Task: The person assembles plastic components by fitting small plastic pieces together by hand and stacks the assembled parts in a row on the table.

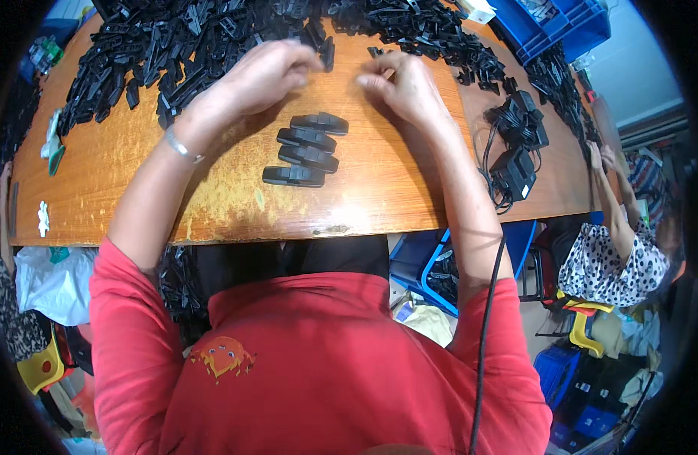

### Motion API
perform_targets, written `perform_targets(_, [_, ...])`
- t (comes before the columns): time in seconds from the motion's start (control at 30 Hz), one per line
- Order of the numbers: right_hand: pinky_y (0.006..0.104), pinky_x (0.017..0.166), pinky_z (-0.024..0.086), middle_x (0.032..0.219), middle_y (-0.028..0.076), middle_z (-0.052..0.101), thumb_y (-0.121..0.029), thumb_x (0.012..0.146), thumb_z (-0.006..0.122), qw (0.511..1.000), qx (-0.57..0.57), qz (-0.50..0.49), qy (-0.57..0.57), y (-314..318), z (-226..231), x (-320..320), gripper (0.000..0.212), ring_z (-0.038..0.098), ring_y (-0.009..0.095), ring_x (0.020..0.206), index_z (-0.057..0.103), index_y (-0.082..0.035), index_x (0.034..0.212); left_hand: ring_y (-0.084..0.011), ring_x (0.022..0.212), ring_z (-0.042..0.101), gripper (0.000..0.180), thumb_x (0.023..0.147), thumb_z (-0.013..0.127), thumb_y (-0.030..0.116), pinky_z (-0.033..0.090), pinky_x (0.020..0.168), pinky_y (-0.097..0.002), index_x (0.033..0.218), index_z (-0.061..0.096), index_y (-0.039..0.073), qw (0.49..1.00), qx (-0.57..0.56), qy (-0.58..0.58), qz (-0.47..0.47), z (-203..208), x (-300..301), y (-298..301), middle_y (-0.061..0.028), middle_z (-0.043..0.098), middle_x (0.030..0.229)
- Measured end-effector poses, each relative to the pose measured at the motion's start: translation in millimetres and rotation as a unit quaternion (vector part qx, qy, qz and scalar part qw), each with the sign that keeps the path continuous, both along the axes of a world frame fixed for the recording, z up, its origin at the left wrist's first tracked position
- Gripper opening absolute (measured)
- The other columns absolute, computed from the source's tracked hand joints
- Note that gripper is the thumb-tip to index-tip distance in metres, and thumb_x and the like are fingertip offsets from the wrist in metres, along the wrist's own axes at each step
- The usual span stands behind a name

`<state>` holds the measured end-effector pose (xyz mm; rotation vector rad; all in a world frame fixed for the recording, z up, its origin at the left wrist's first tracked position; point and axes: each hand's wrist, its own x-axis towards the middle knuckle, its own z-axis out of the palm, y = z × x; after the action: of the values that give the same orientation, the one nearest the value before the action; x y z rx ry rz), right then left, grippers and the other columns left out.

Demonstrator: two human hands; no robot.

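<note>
My left hand (269, 72) hovers over the far middle of the wooden table, its thumb apart from its loosely bent fingers. Just beyond its slightly blurred fingertips, a black plastic part (328, 54) lies at the edge of a heap. Across a gap, my right hand (404, 85) has its thumb and bent forefinger a little apart, with nothing visible between them. A small black piece (375, 52) lies close to that hand. Nearer to me, several long, rounded black plastic pieces (307, 155) are laid side by side in a slanting row.
Large heaps of black plastic parts (182, 45) cover the table's far side. Black adapters with cables (516, 152) lie right, below a blue crate (554, 26). A cable (482, 356) runs along my right arm. Co-workers' hands (603, 155) show at the right edge.
</note>
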<state>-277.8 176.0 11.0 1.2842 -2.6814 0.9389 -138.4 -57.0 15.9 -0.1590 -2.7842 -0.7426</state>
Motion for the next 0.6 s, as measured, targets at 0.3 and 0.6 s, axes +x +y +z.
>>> perform_targets(0.3, [0.0530,0.088,0.059,0.109,0.023,0.075,-0.021,0.097,0.068,0.972,0.033,-0.095,0.212,-43,-38,-44,0.020,0.074,0.043,0.100,0.076,-0.010,0.111,-0.0296,0.113,0.064,0.011,0.094,0.062,0.012,0.054,0.098,-0.0434,0.098,0.071,0.006,0.939,-0.276,0.190,-0.073,-27,-63,5,-0.0106,0.065,0.108])
perform_targets(0.6, [0.0539,0.089,0.058,0.103,0.026,0.076,-0.020,0.092,0.075,0.988,0.000,-0.050,0.145,-20,-22,-22,0.022,0.072,0.048,0.098,0.072,-0.004,0.106,-0.0387,0.103,0.067,0.035,0.086,0.083,0.010,0.057,0.093,-0.0462,0.117,0.070,0.006,0.980,-0.079,0.172,-0.051,-25,-45,30,-0.0151,0.069,0.111])
